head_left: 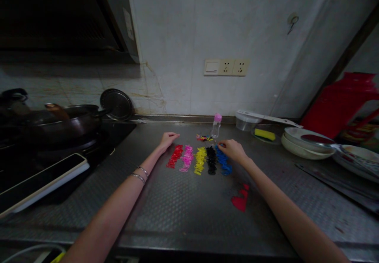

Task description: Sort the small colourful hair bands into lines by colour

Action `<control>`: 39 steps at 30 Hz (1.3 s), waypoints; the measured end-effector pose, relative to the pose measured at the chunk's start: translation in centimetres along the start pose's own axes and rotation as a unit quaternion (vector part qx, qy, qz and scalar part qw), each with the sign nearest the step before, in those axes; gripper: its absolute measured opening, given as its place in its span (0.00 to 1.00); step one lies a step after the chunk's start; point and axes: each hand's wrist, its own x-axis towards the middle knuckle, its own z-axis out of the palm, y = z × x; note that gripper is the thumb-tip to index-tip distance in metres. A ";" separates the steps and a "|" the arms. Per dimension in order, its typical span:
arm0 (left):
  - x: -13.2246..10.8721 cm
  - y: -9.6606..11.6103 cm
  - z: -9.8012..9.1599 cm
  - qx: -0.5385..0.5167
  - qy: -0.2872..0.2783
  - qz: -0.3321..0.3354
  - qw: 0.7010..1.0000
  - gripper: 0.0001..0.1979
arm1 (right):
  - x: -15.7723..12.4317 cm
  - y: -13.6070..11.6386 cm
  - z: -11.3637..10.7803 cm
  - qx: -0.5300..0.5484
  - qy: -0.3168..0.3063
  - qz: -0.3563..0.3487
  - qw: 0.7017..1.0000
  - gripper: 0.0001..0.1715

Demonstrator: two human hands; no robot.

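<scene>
Small bands lie on the metal counter in separate columns: red, pink, yellow, black and blue. Behind them is a small mixed-colour pile beside a clear bottle with a pink cap. My left hand rests above the red column, fingers together; nothing shows in it. At the top of the blue column is my right hand, its fingertips pinched together on something I cannot make out.
A stove with a pan stands at the left. Red heart-shaped pieces lie near my right forearm. To the right are a yellow sponge, a clear tub, stacked bowls and a knife-like long tool.
</scene>
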 end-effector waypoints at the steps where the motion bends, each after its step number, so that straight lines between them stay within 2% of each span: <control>1: 0.0 0.0 0.1 0.001 -0.002 0.011 1.000 0.19 | 0.1 0.0 0.0 0.006 0.005 -0.001 1.000 0.19; 10: -0.2 0.1 0.2 0.013 -0.009 0.036 0.999 0.16 | 2.8 -1.6 -0.5 -0.011 -0.009 -0.023 1.000 0.18; 17: 0.1 -0.6 0.2 -0.006 -0.025 0.058 0.998 0.16 | 5.1 -2.7 0.2 -0.051 -0.044 -0.030 0.997 0.18; 24: 0.2 -0.7 0.3 -0.011 -0.027 0.064 0.998 0.16 | 6.1 -3.1 0.8 -0.078 -0.060 -0.040 0.994 0.18; 29: 0.0 -0.5 0.3 -0.003 -0.026 0.060 0.998 0.16 | 6.6 -3.3 0.9 -0.084 -0.065 -0.023 0.994 0.17; 34: 0.1 -0.6 0.3 -0.007 -0.025 0.074 0.997 0.16 | 6.7 -3.0 0.9 -0.055 -0.037 -0.028 0.997 0.19; 39: 0.1 -0.7 0.3 -0.016 -0.026 0.079 0.996 0.16 | 6.5 -2.5 0.7 0.025 0.010 -0.040 0.999 0.19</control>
